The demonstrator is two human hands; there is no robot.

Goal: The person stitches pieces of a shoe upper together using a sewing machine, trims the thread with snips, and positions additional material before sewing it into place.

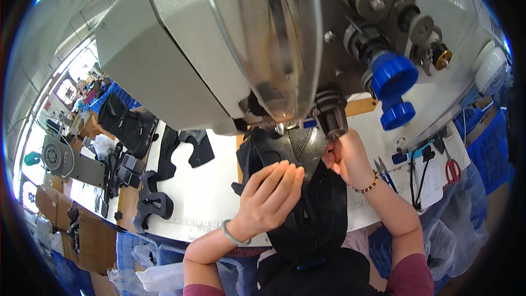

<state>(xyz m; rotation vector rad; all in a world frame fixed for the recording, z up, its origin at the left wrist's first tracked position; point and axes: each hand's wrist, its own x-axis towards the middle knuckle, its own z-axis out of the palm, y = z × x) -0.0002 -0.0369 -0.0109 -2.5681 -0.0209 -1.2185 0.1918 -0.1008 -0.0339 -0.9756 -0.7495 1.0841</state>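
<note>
A black and grey textured piece [300, 148], which looks like a shoe upper, lies under the needle area of a large sewing machine [186, 38]. My left hand [272, 194] rests on its near left part, fingers pressed together and gripping it. At its right edge, my right hand [349, 159] has its fingers bent in and appears to pinch the material; a dark machine part covers some of those fingertips. Below my hands, more black material [309, 214] hangs over the table edge toward my lap.
Cut black pieces [153, 200] lie on the white table [203, 205] to the left. Red-handled scissors [452, 171], small snips [387, 175] and a white tag lie at the right. Blue thread knobs [393, 74] jut from the machine. A grey motor [71, 161] stands far left.
</note>
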